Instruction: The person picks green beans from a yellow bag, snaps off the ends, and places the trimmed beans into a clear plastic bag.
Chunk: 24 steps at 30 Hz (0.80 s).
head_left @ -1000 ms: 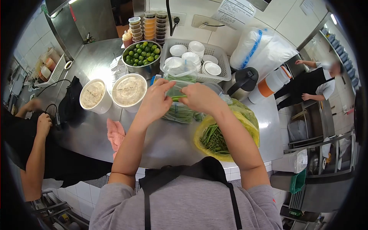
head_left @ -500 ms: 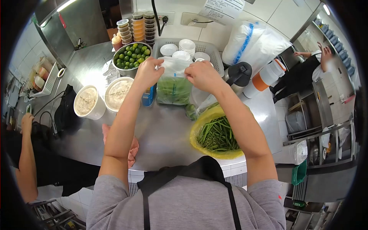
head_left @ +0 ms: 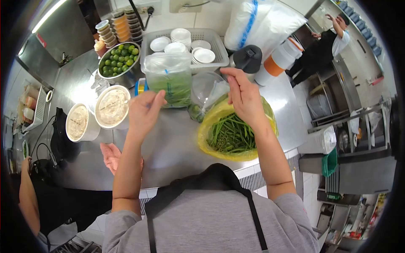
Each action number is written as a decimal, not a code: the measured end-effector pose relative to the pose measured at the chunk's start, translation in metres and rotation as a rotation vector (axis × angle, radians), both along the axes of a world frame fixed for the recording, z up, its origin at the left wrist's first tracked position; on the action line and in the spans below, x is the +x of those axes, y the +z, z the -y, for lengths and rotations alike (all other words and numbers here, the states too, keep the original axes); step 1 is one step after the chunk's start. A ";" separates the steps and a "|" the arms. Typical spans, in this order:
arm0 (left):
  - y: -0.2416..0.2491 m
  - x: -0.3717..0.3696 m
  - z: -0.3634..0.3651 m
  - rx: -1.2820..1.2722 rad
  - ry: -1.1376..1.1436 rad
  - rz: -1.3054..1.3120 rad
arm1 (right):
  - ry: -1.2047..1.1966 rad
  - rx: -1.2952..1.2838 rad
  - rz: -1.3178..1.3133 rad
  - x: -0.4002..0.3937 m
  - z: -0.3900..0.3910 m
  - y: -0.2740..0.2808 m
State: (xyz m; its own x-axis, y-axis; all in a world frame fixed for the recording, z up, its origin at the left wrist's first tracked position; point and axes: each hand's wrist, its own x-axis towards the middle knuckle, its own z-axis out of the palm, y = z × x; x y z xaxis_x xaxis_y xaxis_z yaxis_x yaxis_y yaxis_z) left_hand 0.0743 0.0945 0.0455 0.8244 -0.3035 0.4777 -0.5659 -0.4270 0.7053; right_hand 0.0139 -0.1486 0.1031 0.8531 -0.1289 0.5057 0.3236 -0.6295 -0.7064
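My left hand [head_left: 144, 110] hovers over the steel table, holding nothing, its thumb apart from loosely bent fingers. Just beyond it stands a clear plastic bag of green vegetables [head_left: 175, 86], its top folded over. My right hand [head_left: 246, 99] is in the air with fingers partly stretched and nothing in them. Beneath that hand, a yellow plastic bag [head_left: 206, 147] lines a container of cut green stalks [head_left: 231, 134]. Between the two bags lies a clear, knotted-looking plastic bag [head_left: 206, 95] with some green in it.
Two white tubs [head_left: 79, 122] and a pink cloth [head_left: 110, 157] are at left. Behind stand a bowl of limes [head_left: 119, 61], a grey basket [head_left: 152, 38] of white dishes, a black-lidded jug [head_left: 247, 59] and an orange-white flask [head_left: 276, 63]. A person works at left; another stands far right.
Both hands have let go of the clear bag's top and drawn back toward me, spreading apart. The bag's top now sags over. My view has shifted slightly.
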 end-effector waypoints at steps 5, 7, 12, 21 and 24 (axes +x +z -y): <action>-0.027 -0.037 0.034 -0.166 -0.031 -0.304 | 0.059 -0.100 -0.107 -0.055 0.034 -0.030; -0.033 -0.046 0.043 -0.153 -0.166 -0.239 | 0.032 -0.124 -0.115 -0.070 0.043 -0.038; -0.039 -0.078 0.072 -0.121 -0.408 -0.276 | -0.200 -0.095 -0.341 -0.111 0.048 -0.056; -0.059 -0.108 0.094 0.238 -0.610 -0.310 | -0.618 -0.526 -0.446 -0.125 0.039 -0.109; -0.058 -0.109 0.096 0.231 -0.611 -0.299 | -0.593 -0.538 -0.411 -0.124 0.039 -0.108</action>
